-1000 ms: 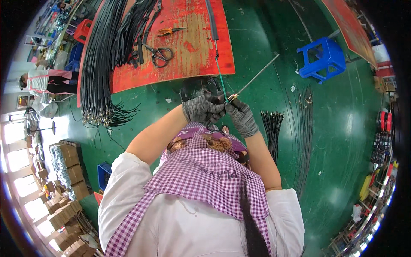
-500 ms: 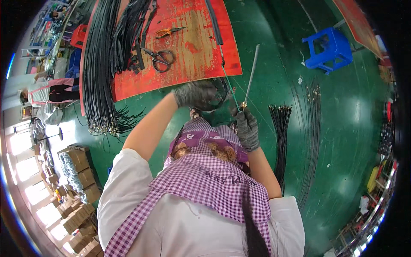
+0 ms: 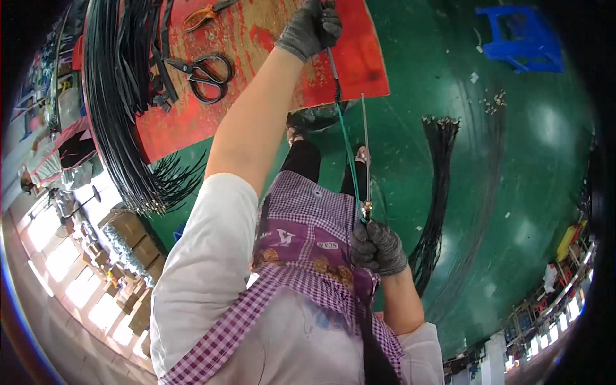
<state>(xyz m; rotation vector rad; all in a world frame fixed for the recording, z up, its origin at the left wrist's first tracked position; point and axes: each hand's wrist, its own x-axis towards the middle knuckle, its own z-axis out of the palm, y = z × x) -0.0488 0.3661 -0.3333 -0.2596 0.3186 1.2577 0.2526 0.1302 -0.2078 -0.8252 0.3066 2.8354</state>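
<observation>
I see my left hand [image 3: 314, 27], gloved in grey knit, stretched far out over the red work board [image 3: 269, 70] with its fingers closed round the upper end of a thin cable [image 3: 346, 151]. My right hand [image 3: 377, 247], in the same kind of glove, sits close to my checked apron [image 3: 301, 256] and is curled into a fist round the cable's lower end, where a small brass-coloured fitting [image 3: 367, 209] shows just above the knuckles. A thin grey rod or sleeve [image 3: 365, 147] stands up from that fitting, beside the green stretch of cable.

I judge the cable light and springy: it runs nearly straight between the two hands, so it is under some pull. It looks smooth, perhaps slippery; the knit gloves should help. The ends seem the best places to hold, as the fitting gives the fist something to stop against.

On the red work board, left of my forearm, lie black scissors [image 3: 205, 77], and beyond them orange-handled pliers [image 3: 204, 13]. A thick hank of black cables [image 3: 122, 102] hangs over the board's left edge. Right of the board the green floor [image 3: 513, 192] carries another bundle of dark cables [image 3: 439, 186] and, farther off, a blue plastic stool [image 3: 520, 37]. Stacked cartons [image 3: 128, 244] stand below the board's left side.
</observation>
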